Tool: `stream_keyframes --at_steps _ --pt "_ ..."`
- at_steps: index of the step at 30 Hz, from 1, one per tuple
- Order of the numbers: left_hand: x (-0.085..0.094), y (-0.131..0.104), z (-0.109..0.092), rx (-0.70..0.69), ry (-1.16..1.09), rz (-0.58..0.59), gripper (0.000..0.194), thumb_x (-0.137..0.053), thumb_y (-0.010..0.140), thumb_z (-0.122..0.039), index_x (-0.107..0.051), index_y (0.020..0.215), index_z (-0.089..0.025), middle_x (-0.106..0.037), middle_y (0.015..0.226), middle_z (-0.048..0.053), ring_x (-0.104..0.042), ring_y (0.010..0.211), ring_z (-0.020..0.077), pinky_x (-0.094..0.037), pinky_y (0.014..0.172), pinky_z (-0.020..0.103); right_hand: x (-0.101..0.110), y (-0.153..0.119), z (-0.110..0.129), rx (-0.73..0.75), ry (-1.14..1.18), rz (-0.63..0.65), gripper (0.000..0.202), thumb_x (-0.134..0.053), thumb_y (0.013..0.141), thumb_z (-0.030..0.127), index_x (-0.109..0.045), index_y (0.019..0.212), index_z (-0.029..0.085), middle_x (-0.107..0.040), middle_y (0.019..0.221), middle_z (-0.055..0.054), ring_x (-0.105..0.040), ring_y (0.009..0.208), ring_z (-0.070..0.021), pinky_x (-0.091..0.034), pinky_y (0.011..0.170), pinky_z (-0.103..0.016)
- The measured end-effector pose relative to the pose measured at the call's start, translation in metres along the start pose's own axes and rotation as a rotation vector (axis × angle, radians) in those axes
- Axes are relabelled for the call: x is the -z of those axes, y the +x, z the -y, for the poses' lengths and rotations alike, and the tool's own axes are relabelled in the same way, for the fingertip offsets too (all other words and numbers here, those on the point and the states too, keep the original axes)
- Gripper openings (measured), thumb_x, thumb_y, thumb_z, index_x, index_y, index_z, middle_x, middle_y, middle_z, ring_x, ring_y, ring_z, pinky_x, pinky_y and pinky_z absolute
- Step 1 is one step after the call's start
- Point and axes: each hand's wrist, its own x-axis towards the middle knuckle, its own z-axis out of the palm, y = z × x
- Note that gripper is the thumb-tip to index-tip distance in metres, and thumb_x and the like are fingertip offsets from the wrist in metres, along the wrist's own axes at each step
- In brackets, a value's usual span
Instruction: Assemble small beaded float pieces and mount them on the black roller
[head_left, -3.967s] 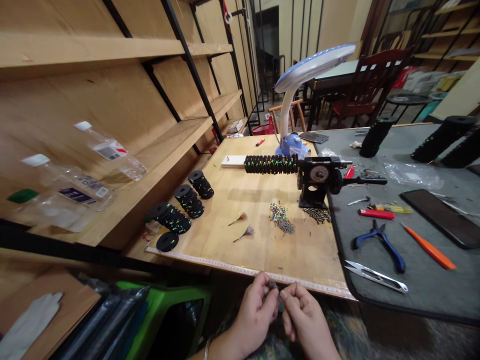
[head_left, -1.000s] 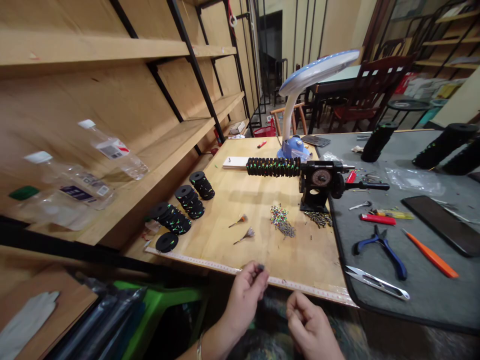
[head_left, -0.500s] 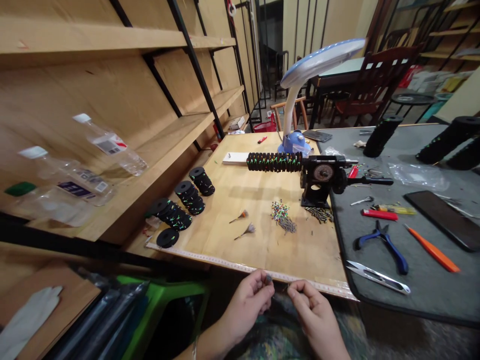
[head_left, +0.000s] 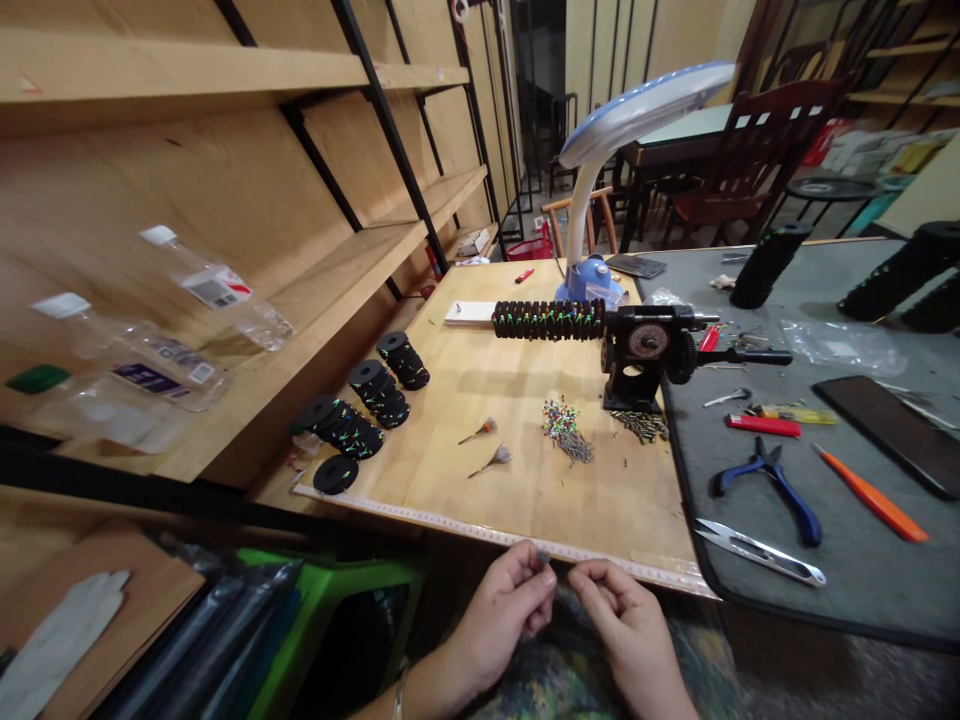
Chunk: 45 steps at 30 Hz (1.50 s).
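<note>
My left hand (head_left: 510,600) is closed just off the table's front edge, with a small dark grey tip (head_left: 543,557) showing between thumb and forefinger. What that piece is I cannot make out. Close beside it on the right, my right hand (head_left: 619,610) pinches with thumb and forefinger; anything between them is too small to name. Beyond the hands lie a pile of small coloured beads and metal pieces (head_left: 568,430) and two feathery-tipped little bundles (head_left: 491,460). A black hand-cranked winder (head_left: 637,360) carries a row of black foam spools (head_left: 549,320) wound with bright bits.
Stacks of black spools (head_left: 379,392) stand at the table's left. On the grey mat (head_left: 750,500) are blue pliers (head_left: 772,485), thread snips (head_left: 761,552), an orange pointed tool (head_left: 870,495) and a phone (head_left: 889,437). A desk lamp (head_left: 592,275) rises behind; shelves with bottles (head_left: 217,285) flank the left.
My two hands have come slightly closer together, the left shifting a little to the right. The camera view has shifted slightly. Things on the table stay in place.
</note>
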Motion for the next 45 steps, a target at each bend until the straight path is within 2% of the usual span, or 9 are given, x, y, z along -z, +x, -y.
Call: stream_keyframes --at_steps 5,15,23,29,34,41,45 --pt "0.001 0.000 0.000 -0.037 0.077 0.033 0.034 -0.063 0.080 -0.046 -0.044 0.073 -0.018 -0.043 0.055 -0.007 -0.034 0.046 0.0055 -0.020 0.044 0.020 0.000 0.000 0.001 -0.002 -0.062 0.016 0.040 -0.069 0.068 0.055 -0.069 0.070 0.014 -0.051 0.054 0.002 -0.038 0.050 -0.0120 -0.031 0.050 -0.024" --pt "-0.001 -0.002 -0.002 -0.029 0.087 -0.009 0.018 -0.058 0.075 -0.029 -0.046 0.067 -0.018 -0.041 0.049 -0.008 -0.032 0.044 0.0058 -0.021 0.043 0.020 -0.004 0.002 0.003 -0.051 -0.024 0.035 0.039 -0.071 0.064 0.053 -0.071 0.068 0.014 -0.057 0.056 -0.001 -0.045 0.053 -0.0148 -0.035 0.051 -0.025" --pt "0.000 0.001 0.000 -0.029 0.154 -0.044 0.014 -0.055 0.073 -0.028 -0.045 0.068 -0.019 -0.042 0.049 -0.008 -0.033 0.043 0.0062 -0.023 0.042 0.019 -0.005 0.003 0.006 -0.064 0.011 0.020 0.029 -0.070 0.063 0.045 -0.063 0.059 0.017 -0.051 0.053 0.003 -0.040 0.050 -0.0118 -0.033 0.049 -0.023" --pt "0.000 0.000 -0.003 -0.081 0.223 -0.047 0.018 -0.056 0.074 -0.032 -0.045 0.067 -0.019 -0.041 0.050 -0.008 -0.034 0.044 0.0066 -0.026 0.044 0.019 -0.008 -0.001 0.009 -0.058 -0.036 0.131 0.021 -0.064 0.066 0.036 -0.056 0.057 0.018 -0.044 0.051 0.006 -0.036 0.052 -0.0114 -0.030 0.050 -0.023" --pt "0.001 0.000 -0.006 -0.085 0.232 -0.043 0.021 -0.057 0.075 -0.033 -0.044 0.067 -0.019 -0.040 0.051 -0.008 -0.034 0.046 0.0070 -0.027 0.044 0.019 -0.009 -0.003 0.011 -0.078 -0.041 0.206 0.023 -0.062 0.069 0.036 -0.052 0.057 0.019 -0.042 0.051 0.007 -0.032 0.051 -0.0105 -0.027 0.050 -0.024" --pt "0.001 0.001 -0.007 -0.109 0.242 -0.035 0.021 -0.057 0.076 -0.034 -0.045 0.068 -0.019 -0.042 0.051 -0.008 -0.034 0.045 0.0074 -0.027 0.045 0.020 -0.008 -0.001 0.011 -0.119 0.032 0.133 0.022 -0.063 0.066 0.037 -0.054 0.058 0.019 -0.041 0.051 0.007 -0.031 0.050 -0.0105 -0.029 0.050 -0.024" --pt "0.003 0.001 -0.007 -0.123 0.254 -0.046 0.020 -0.055 0.077 -0.034 -0.044 0.068 -0.019 -0.041 0.051 -0.008 -0.034 0.045 0.0074 -0.028 0.045 0.020 -0.006 0.001 0.012 -0.068 0.020 0.094 0.023 -0.065 0.067 0.038 -0.057 0.060 0.018 -0.047 0.055 0.005 -0.037 0.053 -0.0117 -0.032 0.053 -0.024"
